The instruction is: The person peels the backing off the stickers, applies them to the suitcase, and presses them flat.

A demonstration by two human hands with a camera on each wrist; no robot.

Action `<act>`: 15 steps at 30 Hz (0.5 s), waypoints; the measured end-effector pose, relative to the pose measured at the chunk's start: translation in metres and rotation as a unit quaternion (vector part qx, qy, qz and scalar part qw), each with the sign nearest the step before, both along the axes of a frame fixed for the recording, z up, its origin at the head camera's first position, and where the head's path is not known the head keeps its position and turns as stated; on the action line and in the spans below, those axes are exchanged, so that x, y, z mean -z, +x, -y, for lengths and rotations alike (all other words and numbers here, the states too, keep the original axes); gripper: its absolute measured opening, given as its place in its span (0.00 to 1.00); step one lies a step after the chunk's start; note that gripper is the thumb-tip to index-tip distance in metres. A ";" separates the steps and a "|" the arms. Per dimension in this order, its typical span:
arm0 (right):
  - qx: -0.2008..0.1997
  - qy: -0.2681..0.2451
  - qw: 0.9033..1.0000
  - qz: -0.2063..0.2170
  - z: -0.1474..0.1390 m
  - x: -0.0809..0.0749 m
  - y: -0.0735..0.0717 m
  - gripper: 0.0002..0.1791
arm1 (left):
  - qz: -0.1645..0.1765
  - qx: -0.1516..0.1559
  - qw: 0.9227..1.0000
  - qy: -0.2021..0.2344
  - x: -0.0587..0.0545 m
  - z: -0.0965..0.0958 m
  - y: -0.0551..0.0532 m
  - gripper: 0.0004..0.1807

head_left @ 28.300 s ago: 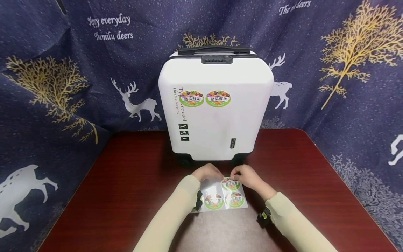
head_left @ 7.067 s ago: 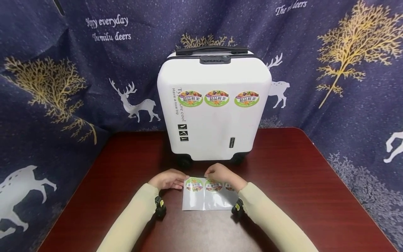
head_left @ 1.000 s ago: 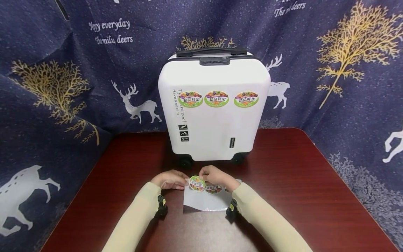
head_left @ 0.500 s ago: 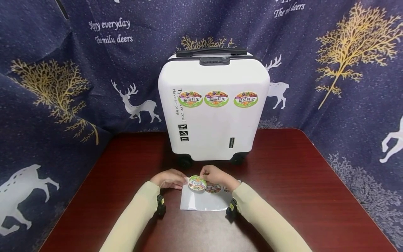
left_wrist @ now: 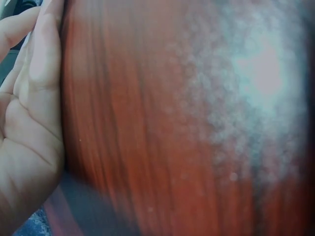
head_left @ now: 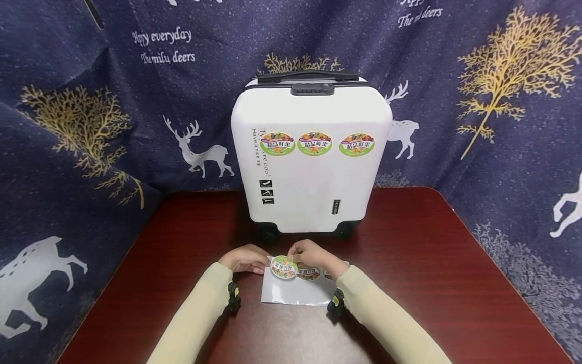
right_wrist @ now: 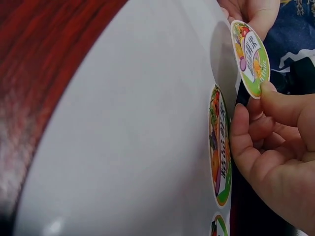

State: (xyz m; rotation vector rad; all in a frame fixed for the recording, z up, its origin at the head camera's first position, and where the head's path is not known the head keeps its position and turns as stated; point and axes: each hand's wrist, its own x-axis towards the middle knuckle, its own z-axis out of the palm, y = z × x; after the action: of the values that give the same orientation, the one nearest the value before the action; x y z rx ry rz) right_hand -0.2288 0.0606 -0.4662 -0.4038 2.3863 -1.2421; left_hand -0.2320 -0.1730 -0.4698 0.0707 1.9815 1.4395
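Observation:
My right hand pinches the edge of an oval fruit sticker between thumb and forefinger. In the right wrist view the sticker stands tilted, lifted clear of the white sticker sheet, though contact at its far edge is hidden. Another sticker lies on the sheet beside my right fingers, and part of a third sticker shows below it. My left hand holds the sheet's upper left corner with its fingertips. In the left wrist view the left hand lies along the table; its fingertips are cut off.
A white suitcase stands upright behind the hands on the dark red table. Three matching stickers, including the right one, sit in a row on its front. A blue patterned cloth hangs behind.
Since the earliest frame, a third sticker appears on the suitcase and the sheet is turned round. Since seven seconds ago, the leftmost sticker came off the sheet; lately it only tilts slightly.

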 end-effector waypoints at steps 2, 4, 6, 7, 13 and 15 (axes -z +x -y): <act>0.003 -0.008 1.000 0.006 0.000 -0.001 0.000 0.08 | 0.002 -0.001 1.000 0.002 0.000 0.000 0.000 0.25; 0.009 -0.016 1.000 0.013 -0.001 -0.001 0.001 0.08 | 0.002 -0.002 1.000 0.005 0.000 0.001 -0.001 0.24; 0.016 -0.025 0.999 0.022 -0.001 -0.002 0.000 0.09 | 0.005 -0.003 1.000 0.006 0.000 0.000 -0.001 0.24; 0.018 -0.029 0.999 0.026 -0.001 -0.002 0.000 0.09 | 0.006 -0.005 1.000 0.007 0.000 0.000 -0.002 0.25; 0.023 -0.035 0.999 0.029 -0.002 -0.003 0.001 0.11 | 0.014 -0.015 1.000 0.005 0.001 -0.001 -0.003 0.23; 0.023 -0.036 0.999 0.028 -0.003 -0.003 0.002 0.12 | 0.014 -0.015 1.000 0.005 0.002 -0.001 -0.003 0.23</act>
State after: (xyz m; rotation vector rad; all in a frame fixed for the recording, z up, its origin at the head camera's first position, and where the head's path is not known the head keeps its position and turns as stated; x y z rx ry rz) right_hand -0.2271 0.0631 -0.4636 -0.3328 2.3221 -1.3468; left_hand -0.2348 -0.1717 -0.4715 0.0243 1.9606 1.4627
